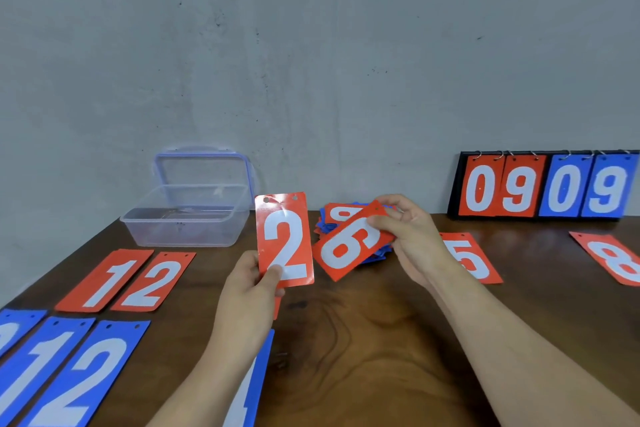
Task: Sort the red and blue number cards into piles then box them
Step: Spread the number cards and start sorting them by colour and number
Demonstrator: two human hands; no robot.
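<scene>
plain indoor room, type unclear: bare grey concrete wall [311, 45] behind a dark wooden tabletop [363, 340]

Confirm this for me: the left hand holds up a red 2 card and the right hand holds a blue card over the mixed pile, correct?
Not quite: the head view shows the right hand holds a red card, not a blue one. The left hand does hold up the red 2 card, and the right hand's card is over the mixed pile.

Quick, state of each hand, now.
Left hand: holding the red 2, pinched at its lower edge.
Right hand: holding the red 6, pinched at its upper end.
</scene>
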